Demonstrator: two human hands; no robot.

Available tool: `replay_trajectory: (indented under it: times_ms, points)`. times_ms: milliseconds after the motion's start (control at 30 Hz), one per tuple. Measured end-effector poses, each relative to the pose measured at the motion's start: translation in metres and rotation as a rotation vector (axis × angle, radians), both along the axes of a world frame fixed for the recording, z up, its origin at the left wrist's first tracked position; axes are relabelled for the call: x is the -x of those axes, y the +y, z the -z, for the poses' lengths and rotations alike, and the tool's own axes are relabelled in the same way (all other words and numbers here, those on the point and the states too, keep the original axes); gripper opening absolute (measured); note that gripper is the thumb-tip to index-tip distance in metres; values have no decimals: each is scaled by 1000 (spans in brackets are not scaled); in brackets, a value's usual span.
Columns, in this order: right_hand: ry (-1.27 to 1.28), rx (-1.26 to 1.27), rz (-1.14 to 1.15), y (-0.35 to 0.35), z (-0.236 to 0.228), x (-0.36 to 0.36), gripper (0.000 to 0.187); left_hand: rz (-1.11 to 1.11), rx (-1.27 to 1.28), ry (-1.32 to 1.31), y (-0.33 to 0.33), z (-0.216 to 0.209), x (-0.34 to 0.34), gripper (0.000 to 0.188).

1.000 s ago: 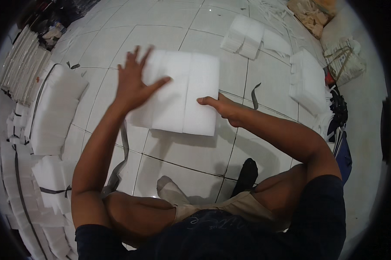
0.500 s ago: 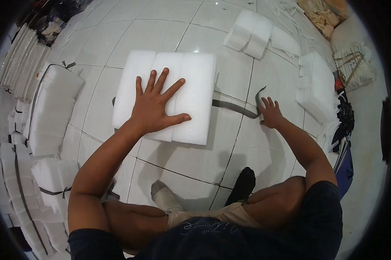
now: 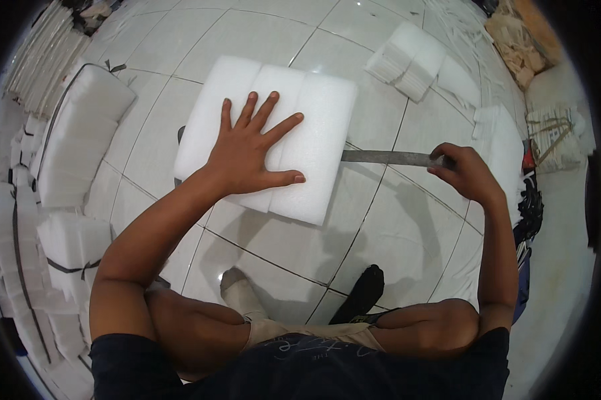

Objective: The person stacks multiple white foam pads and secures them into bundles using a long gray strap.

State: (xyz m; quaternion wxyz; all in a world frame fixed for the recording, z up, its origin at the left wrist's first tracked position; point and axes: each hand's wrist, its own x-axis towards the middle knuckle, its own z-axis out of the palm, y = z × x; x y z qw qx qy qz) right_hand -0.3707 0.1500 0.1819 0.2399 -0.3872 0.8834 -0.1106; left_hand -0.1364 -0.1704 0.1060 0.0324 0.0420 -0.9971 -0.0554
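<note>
on the tiled floor (image 3: 274, 33) sits the white foam-sheet stack (image 3: 314, 140); the left hand (image 3: 244, 157), fingers splayed, lies flat atop it; the right hand (image 3: 470, 172) pinches the grey strap (image 3: 387, 157) jutting rightward; a steady palm and level, untwisted pull should serve best.

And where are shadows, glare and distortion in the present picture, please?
Head view: soft shadows on the tiled floor near the white foam stack; head view: pale glare by its far edge; head view: outer floor lines bend, corners go black.
</note>
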Motion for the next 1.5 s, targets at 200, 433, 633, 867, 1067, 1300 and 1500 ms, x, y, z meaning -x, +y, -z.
replay_trajectory:
  times_ms: [200,433,633,867,1067,1300,1500]
  points:
    - [22,-5,-220,-62,-84,-38,23,21,21,34,-3,4,-1,96]
    - [-117,231,-578,-186,-34,-56,20,2,-212,114,-2,1,1,117]
    - [-148,71,-526,-214,7,-87,44,-27,-654,360,-20,-4,-2,107]
    - [69,84,-634,-214,13,-92,41,-568,-489,502,-181,21,-22,52]
    - [34,22,-536,-210,4,-95,39,-776,-190,-345,-194,156,-88,56]
    - [20,25,-533,-218,4,-94,40,-957,-1396,-194,-248,122,-78,21]
    - [49,91,-589,-213,14,-93,39,-534,-918,-422,-201,-64,-41,31]
